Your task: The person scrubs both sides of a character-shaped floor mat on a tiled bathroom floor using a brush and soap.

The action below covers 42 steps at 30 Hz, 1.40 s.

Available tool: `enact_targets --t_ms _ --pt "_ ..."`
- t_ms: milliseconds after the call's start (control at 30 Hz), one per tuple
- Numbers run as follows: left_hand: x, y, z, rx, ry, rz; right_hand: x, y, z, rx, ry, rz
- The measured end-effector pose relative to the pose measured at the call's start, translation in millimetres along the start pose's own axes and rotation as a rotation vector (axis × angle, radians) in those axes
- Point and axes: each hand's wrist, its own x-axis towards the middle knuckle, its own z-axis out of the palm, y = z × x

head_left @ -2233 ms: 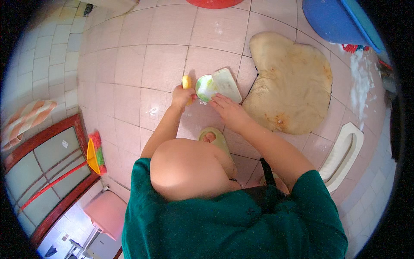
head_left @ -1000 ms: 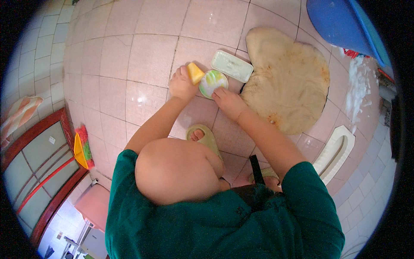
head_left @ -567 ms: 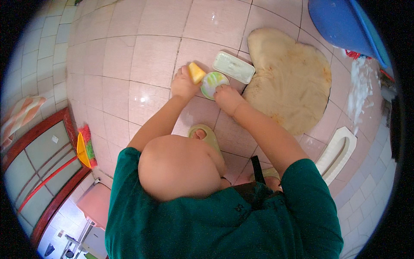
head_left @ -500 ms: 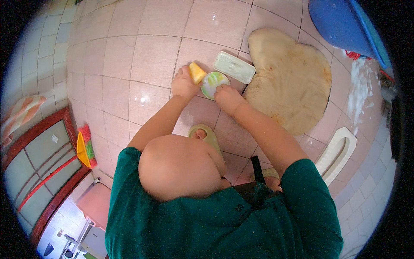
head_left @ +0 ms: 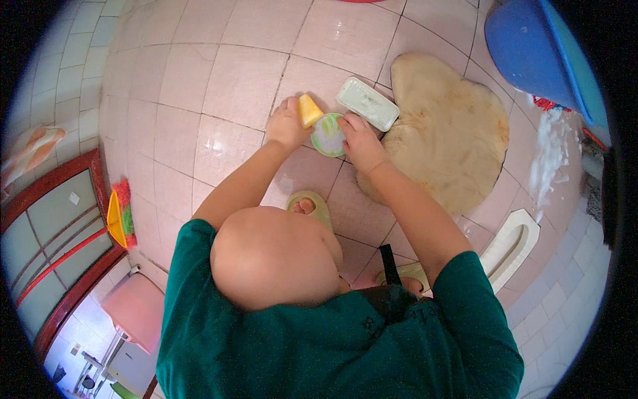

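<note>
My left hand (head_left: pixel 286 126) is closed round a yellow, block-shaped sponge (head_left: pixel 310 111), just left of a small round dish (head_left: pixel 327 136). The dish is pale with green markings and a green rim. On its right side the fingers of my right hand (head_left: pixel 360 139) grip the rim, thumb hidden beneath the hand. Just beyond the dish lies a white rectangular tray (head_left: pixel 367 104), its near right end close to a large beige mat (head_left: pixel 452 126) with an uneven outline.
A big blue tub (head_left: pixel 525 50) stands at the far right. White foam (head_left: pixel 551 156) is spread on the pink tiled floor (head_left: pixel 252 73) by the right wall. Nearer is a white squat-toilet rim (head_left: pixel 512 249). A yellow dustpan-like item (head_left: pixel 116 219) leans by the red-framed door (head_left: pixel 66 233).
My right hand has shifted slightly up and right along the dish's rim. The sponge stays in my left hand, and the view has moved a little.
</note>
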Motion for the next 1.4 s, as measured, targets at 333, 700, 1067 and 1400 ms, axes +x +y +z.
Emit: enact_targets --t_ms 333,700,1067,1400 --pt "0.7 -8.4 7.0 0.016 0.034 0.027 19.8 -27.9 -8.6 -0.02 -0.157 0.143" --pt "0.8 -5.7 0.1 -0.011 -0.029 0.002 28.3 -25.8 -1.0 -0.182 -0.243 0.106" --pt "2.7 -7.5 -0.2 -0.002 -0.01 0.034 23.8 -16.0 -6.0 -0.005 -0.221 0.079" --pt "1.9 -10.7 -0.1 0.015 -0.04 0.02 21.5 -16.5 -0.5 -0.001 -0.205 0.022"
